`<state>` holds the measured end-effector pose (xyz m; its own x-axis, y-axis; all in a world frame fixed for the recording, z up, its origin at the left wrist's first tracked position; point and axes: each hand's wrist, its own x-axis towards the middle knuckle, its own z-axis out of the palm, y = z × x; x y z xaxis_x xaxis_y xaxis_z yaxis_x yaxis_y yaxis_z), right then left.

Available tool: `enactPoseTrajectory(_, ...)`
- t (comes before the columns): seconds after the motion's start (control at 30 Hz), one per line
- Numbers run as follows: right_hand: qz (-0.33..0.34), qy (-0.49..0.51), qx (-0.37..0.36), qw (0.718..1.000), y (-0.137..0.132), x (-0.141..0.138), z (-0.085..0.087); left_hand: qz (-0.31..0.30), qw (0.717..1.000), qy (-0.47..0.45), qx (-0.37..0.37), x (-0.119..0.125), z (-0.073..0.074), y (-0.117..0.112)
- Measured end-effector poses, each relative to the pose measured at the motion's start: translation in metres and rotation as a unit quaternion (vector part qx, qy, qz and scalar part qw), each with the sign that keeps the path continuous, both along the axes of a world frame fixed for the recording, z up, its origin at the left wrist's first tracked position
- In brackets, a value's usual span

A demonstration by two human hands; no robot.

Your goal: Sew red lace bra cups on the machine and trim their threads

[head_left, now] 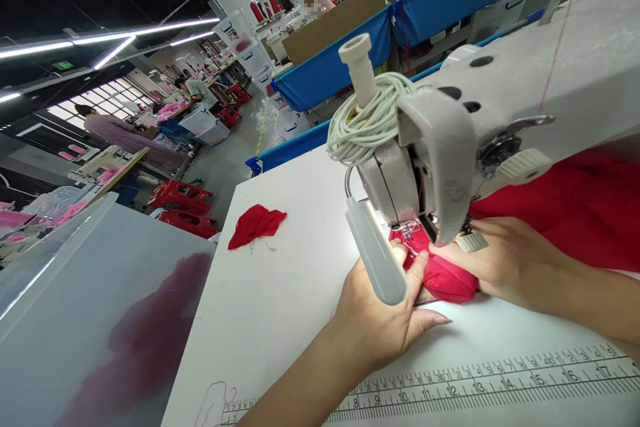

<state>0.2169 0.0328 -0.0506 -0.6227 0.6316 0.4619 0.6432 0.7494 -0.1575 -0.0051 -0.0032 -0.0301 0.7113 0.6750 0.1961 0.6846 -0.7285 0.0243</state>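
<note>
A piece of red fabric lies bunched beneath the head of a white sewing machine, by the needle area. My left hand rests on the machine table, its fingertips pressing the fabric's near left edge and its thumb spread away. A grey lamp on a bendable neck covers part of that hand. From the right, my right hand grips the same fabric, its fingertips close to the presser foot. The machine head and fabric hide some of its fingers.
A small red scrap lies on the white table, with loose threads nearby. A printed ruler runs along the front edge. More red cloth spreads behind my right hand. A translucent bin stands left; co-workers sit beyond.
</note>
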Motion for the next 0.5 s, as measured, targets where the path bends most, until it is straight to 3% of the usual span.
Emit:
enactPoseTrajectory(0.27,0.005,-0.024,0.015,1.000,0.002,0.001,0.000,0.005,1.000,0.007,-0.004,-0.001,-0.001,0.001)
enactPoseTrajectory(0.5,-0.022,0.015,-0.005,1.000,0.002,0.000,-0.013,0.006,1.000,0.002,-0.010,-0.003,-0.006,0.003)
